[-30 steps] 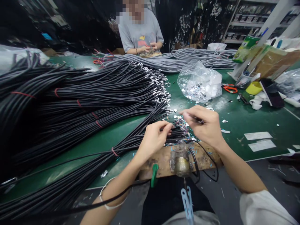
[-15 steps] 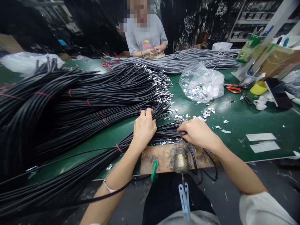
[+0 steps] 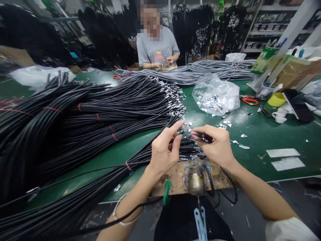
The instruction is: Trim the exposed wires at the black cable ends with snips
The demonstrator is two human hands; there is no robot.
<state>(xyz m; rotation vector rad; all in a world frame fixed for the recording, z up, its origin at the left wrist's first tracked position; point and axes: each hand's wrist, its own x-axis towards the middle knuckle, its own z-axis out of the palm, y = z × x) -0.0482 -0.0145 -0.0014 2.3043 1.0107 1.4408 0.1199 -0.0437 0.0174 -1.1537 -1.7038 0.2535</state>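
Note:
My left hand (image 3: pixel 167 147) is curled above a tied bundle of black cables (image 3: pixel 140 157), thumb and fingers closed round a cable whose end points right. My right hand (image 3: pixel 218 142) pinches dark tweezers or a similar slim tool, its tip by a small white scrap (image 3: pixel 190 130) close to the left fingertips. Below the hands, the bundle's stripped ends lie over a wooden board (image 3: pixel 173 170) that carries a small metal device (image 3: pixel 195 180). Larger black cable bundles (image 3: pixel 120 100) with white-tipped ends fill the table's left side.
Across the green table (image 3: pixel 255 134) a person (image 3: pixel 157 50) works behind grey cables (image 3: pixel 200 68). A clear plastic bag (image 3: pixel 218 95) of scraps, orange-handled scissors (image 3: pixel 249 99), yellow tape (image 3: pixel 277 99) and a phone (image 3: pixel 298 105) are to the right. A green clamp (image 3: pixel 167 192) grips the board.
My left hand has moved right and now holds a cable end raised off the bundle. My right hand has lifted from the bundle, with the slim tool showing in its fingers. The view has tilted up.

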